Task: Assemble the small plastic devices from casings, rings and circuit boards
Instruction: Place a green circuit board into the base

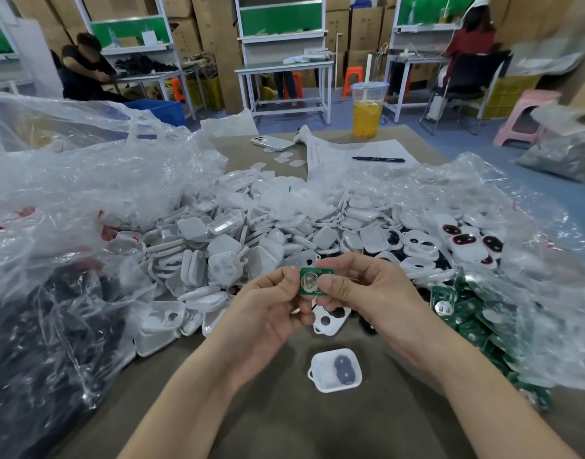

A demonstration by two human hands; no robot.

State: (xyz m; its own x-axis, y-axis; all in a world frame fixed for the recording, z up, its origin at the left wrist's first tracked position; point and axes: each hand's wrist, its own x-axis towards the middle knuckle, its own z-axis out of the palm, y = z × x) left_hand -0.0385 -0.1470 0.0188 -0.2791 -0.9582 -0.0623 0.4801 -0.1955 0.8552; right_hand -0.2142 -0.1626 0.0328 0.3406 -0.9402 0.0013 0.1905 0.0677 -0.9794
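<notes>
Left hand and right hand pinch the green circuit board by its edges; their fingers half hide a white casing at 6 o'clock.

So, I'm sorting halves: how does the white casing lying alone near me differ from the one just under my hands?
The lone casing holds a dark grey pad and lies fully in view; the other casing shows two empty holes and is partly covered by the right hand. Both are white with a small corner loop.
</notes>
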